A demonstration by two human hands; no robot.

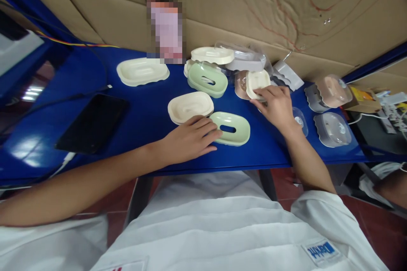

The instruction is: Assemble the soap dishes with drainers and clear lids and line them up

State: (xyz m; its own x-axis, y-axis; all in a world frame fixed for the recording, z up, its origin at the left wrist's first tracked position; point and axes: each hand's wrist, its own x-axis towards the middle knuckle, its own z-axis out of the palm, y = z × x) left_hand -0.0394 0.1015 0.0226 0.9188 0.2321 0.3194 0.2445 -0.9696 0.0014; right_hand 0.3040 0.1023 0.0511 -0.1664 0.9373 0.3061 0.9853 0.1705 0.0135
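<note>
My right hand (276, 105) grips a small cream oval soap-dish piece (258, 79) by its near edge, over a brownish piece with a clear cover (241, 84). With fingers stretched out, my left hand (194, 139) lies at the left rim of a pale green oval soap dish (239, 123) with a slot in its middle. Just behind the left fingers is a cream oval dish (190, 105). A second green slotted dish (207, 78) leans among the pieces farther back. Another cream dish (143, 71) sits apart at the left.
Clear covers (244, 57) and a cream tray (212, 55) are piled by the cardboard wall (210, 4). Covered dishes (332, 129) stand at the right. A black phone (92, 123) with a white cable lies left on the blue table (143, 114). Another person's arm shows far right.
</note>
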